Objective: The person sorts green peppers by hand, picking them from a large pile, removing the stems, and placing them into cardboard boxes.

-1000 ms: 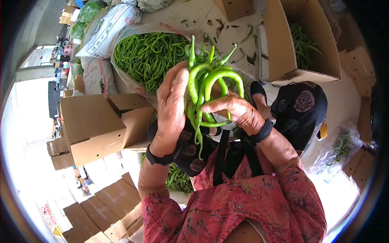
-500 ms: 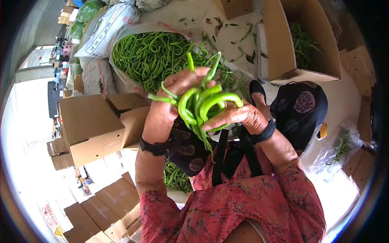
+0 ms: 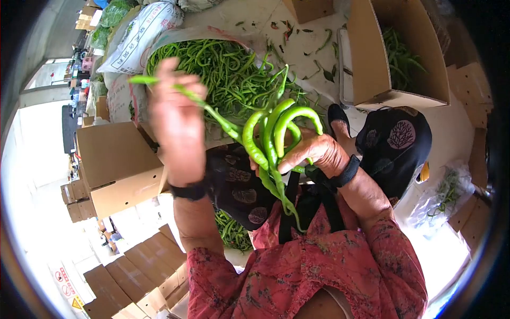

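Observation:
My left hand (image 3: 178, 119) is raised at the left, over the edge of the pepper heap, smeared by motion. A long green pepper (image 3: 218, 117) runs from its fingers toward the bunch; whether the fingers grip it is unclear. My right hand (image 3: 316, 151) is closed round a bunch of curved green peppers (image 3: 274, 130), its thumb across their lower part. Thin ends hang below the bunch, and one pepper points up. Beyond the hands, a large open sack (image 3: 199, 34) lies on the floor with a heap of green peppers (image 3: 223, 72) spilling out.
An open carton (image 3: 372, 58) with green peppers stands at the upper right. Another carton (image 3: 117, 159) is at the left, with flattened cardboard (image 3: 141, 266) below it. More peppers (image 3: 231, 231) lie under my left arm. A plastic bag (image 3: 443, 196) is at the right.
My left hand has moved away from the bunch, up and to the left. My right hand stays nearly in place with the bunch, which now shows more fully.

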